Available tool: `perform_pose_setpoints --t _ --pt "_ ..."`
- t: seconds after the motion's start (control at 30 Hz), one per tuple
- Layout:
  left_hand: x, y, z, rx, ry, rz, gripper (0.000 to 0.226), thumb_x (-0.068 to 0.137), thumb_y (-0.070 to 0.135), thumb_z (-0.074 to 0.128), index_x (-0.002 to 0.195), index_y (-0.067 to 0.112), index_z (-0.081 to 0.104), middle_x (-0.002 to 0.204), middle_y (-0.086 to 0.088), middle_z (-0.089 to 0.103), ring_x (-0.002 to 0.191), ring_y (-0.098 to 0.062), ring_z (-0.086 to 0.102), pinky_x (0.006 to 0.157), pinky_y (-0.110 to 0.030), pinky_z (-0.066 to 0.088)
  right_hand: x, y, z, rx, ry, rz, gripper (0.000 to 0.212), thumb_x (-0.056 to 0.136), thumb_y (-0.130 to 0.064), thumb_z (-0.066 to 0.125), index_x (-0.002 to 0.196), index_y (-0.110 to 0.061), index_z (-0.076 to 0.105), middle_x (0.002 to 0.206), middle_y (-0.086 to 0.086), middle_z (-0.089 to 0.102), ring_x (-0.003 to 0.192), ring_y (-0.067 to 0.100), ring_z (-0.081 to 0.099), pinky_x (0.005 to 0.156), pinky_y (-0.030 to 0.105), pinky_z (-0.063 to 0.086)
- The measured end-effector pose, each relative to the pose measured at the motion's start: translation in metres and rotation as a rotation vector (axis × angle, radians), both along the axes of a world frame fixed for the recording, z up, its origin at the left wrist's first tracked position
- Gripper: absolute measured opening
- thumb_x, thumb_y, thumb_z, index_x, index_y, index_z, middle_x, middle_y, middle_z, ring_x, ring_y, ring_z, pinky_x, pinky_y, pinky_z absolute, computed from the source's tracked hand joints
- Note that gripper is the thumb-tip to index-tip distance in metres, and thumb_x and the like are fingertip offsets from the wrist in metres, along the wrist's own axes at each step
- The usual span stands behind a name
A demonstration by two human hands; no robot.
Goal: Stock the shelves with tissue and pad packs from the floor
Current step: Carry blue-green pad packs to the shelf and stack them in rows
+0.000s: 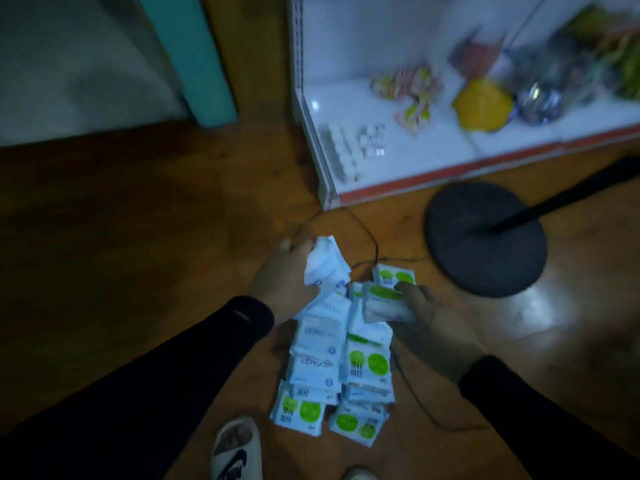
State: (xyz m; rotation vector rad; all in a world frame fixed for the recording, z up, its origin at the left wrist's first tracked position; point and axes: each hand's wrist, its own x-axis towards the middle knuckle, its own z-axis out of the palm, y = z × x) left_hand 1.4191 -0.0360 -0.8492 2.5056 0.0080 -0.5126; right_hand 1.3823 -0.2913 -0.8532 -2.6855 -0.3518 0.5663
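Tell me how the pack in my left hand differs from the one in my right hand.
The left-hand pack is white with blue print; the right-hand pack carries a green patch. The left-hand pack looks crumpled and tilted, while the right-hand pack lies flatter across the fingers. Both are small white soft packs held above the pile.

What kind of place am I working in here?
Probably a small shop or stockroom. A white display shelf with a red front edge holds snack packets and rows of small bottles, and a pile of sealed packs waits on the wooden floor.
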Motion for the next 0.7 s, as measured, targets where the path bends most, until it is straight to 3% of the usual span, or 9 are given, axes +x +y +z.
perform_pose_setpoints --t 0.17,0.33,0.47,0.6,0.7 --pt "-0.007 0.070 0.209 0.048 -0.200 0.027 0.050 0.074 0.014 0.066 0.120 0.022 0.049 0.103 -0.003 0.062 0.094 -0.028 0.058 0.071 -0.036 0.044 0.042 0.047 0.200 0.100 -0.225 0.169 0.044 0.088 -0.032 0.065 0.126 -0.014 0.054 0.118 0.010 0.054 0.100 0.031 0.054 0.078 0.036 0.045" --pt "-0.082 0.137 0.395 0.252 -0.396 0.108 0.045 0.072 0.027 0.057 0.115 0.032 0.045 0.102 0.003 0.063 0.090 -0.027 0.059 0.073 -0.038 0.047 0.038 0.110 0.373 0.253 -0.429 0.310 0.044 0.085 -0.048 0.048 0.118 -0.018 0.057 0.101 0.004 0.057 0.091 0.027 0.058 0.074 0.037 0.051" --pt "-0.186 0.184 0.527 0.333 -0.421 0.291 0.056 0.073 0.032 0.061 0.126 0.031 0.044 0.111 0.000 0.061 0.097 -0.023 0.059 0.080 -0.035 0.047 -0.001 0.173 0.499 0.359 -0.576 0.466 0.037 0.087 -0.047 0.052 0.115 -0.023 0.053 0.096 0.003 0.062 0.087 0.026 0.060 0.068 0.037 0.051" --pt "-0.317 0.228 0.652 0.441 -0.376 0.486 0.058 0.077 0.033 0.064 0.130 0.035 0.042 0.111 0.004 0.055 0.101 -0.019 0.056 0.084 -0.033 0.044 -0.058 0.258 0.616 0.485 -0.663 0.775 0.040 0.095 -0.044 0.048 0.129 -0.024 0.049 0.117 -0.001 0.059 0.106 0.018 0.055 0.086 0.034 0.049" --pt "-0.424 0.254 0.732 0.566 -0.416 0.641 0.062 0.075 0.036 0.064 0.133 0.035 0.041 0.117 0.003 0.057 0.105 -0.021 0.056 0.087 -0.034 0.045 -0.116 0.330 0.692 0.626 -0.723 0.953 0.041 0.095 -0.043 0.050 0.130 -0.022 0.051 0.119 -0.001 0.058 0.108 0.018 0.052 0.087 0.024 0.039"
